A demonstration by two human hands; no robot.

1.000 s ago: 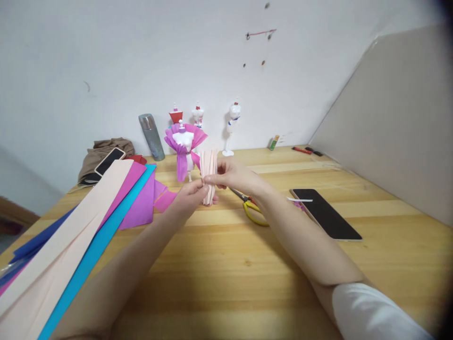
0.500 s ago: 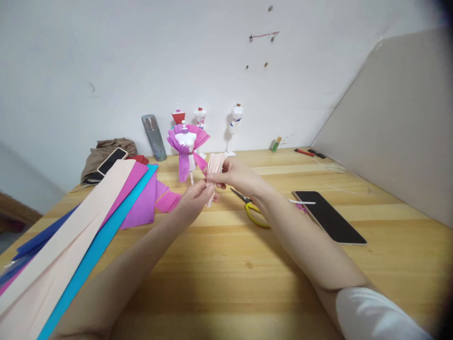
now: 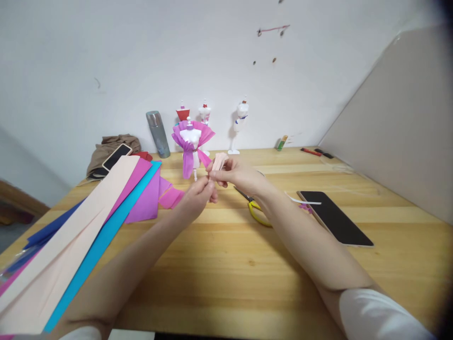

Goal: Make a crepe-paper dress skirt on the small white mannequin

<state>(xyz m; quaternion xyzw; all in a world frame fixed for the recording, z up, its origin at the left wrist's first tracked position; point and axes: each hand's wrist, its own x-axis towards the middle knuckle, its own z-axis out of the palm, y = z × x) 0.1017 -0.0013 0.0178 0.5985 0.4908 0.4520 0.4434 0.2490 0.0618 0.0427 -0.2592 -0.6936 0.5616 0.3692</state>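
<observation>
Head view: left hand (image 3: pixel 198 192) and right hand (image 3: pixel 244 177) pinch a pleated pink strip (image 3: pixel 220 161) beside the purple-draped mannequin (image 3: pixel 191 136) — probably light, soft, easily creased; best held at the gathers.

Pleated strip (image 3: pixel 220 161) matt ppr, ridged; tbl (image 3: pixel 247 288) smooth wd, slight sheen; flask (image 3: pixel 159 137) glossy mtl

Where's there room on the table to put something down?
The biggest bare patch of wooden table is at the front, between the left forearm and right forearm. Another lies right of the dark-screened device. It's crowded on the left with paper strips, and at the back around the purple-draped mannequin.
</observation>
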